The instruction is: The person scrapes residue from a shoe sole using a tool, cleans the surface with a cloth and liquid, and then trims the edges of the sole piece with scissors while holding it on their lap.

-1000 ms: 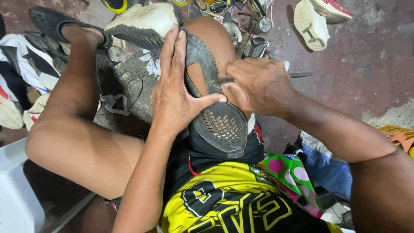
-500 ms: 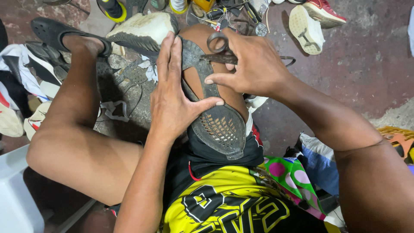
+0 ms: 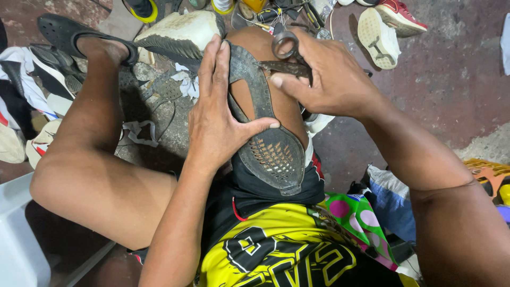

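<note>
A dark grey rubber shoe sole [image 3: 265, 143] with a big hole cut out of its middle lies on the person's right knee [image 3: 265, 58], with its dotted wide end pointing back at the body. The left hand [image 3: 218, 117] lies flat on the sole and presses it down; its fingers [image 3: 210, 64] run along the left edge and the thumb [image 3: 255, 127] reaches across the sole. The right hand [image 3: 329, 79] is closed around a pair of old rusty metal scissors [image 3: 287, 58]. The scissor blades touch the thin strip of the sole near the top of the knee. A worn white shoe with a dark sole [image 3: 180, 34] lies on the floor just past the knee. More shoes [image 3: 382, 32] lie farther off on the reddish concrete floor [image 3: 457, 79]. The left foot wears a black sandal [image 3: 69, 32].
</note>
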